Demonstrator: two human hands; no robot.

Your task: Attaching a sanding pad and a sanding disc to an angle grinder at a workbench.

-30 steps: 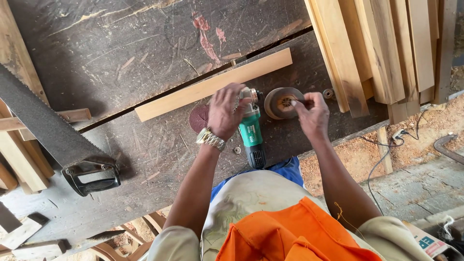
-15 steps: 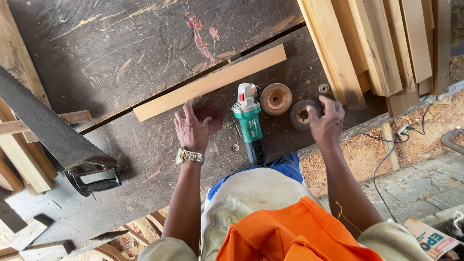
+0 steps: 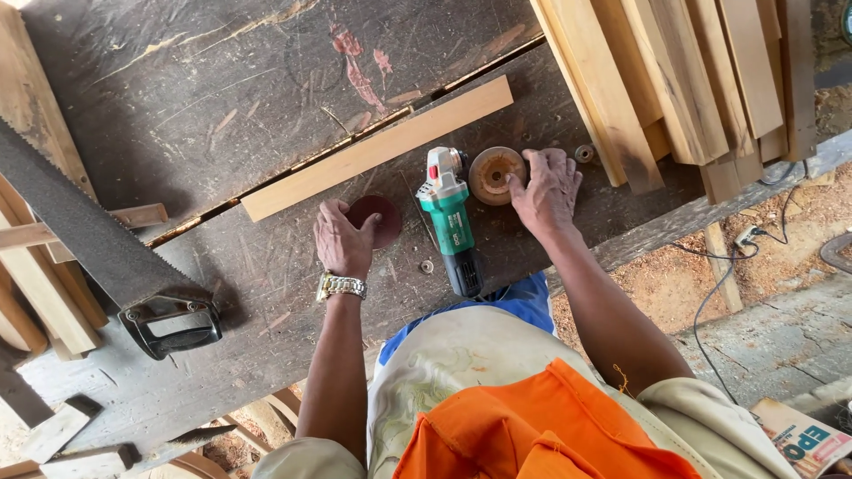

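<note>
Hands first: left hand (image 3: 344, 238) lies flat on the dark workbench (image 3: 177, 106), fingers loosely spread, fingertips on the near edge of a reddish sanding disc (image 3: 376, 217). Disc is partly covered by the thumb side, so whether it is pinched or just touched cannot be told. A metal watch (image 3: 341, 286) sits on that wrist.

Right hand (image 3: 546, 188) is palm down, fingers slightly curled, resting against the right rim of a round wooden-coloured backing pad (image 3: 493, 174). Contact looks like touching, not a grip; the underside of the fingers is hidden.

Between the two hands lies a green and white angle grinder (image 3: 451, 226), head pointing to the far side, dark handle end toward the person. Its spindle face is turned away, hard to make out. A small washer or nut (image 3: 427, 265) lies just left of the handle; another small round fitting (image 3: 584, 153) sits to the right of the right hand, too small to identify.

A pale wooden strip (image 3: 377, 148) lies diagonally beyond the grinder. Stacked planks (image 3: 674, 80) at far right are cut off by the top edge. A handsaw (image 3: 98, 244) at left runs out of frame, only the black handle end is whole. A cable (image 3: 737, 266) trails over the sawdust floor at right, its ends out of sight. The person's orange garment (image 3: 532, 426) blocks the near bench edge.
</note>
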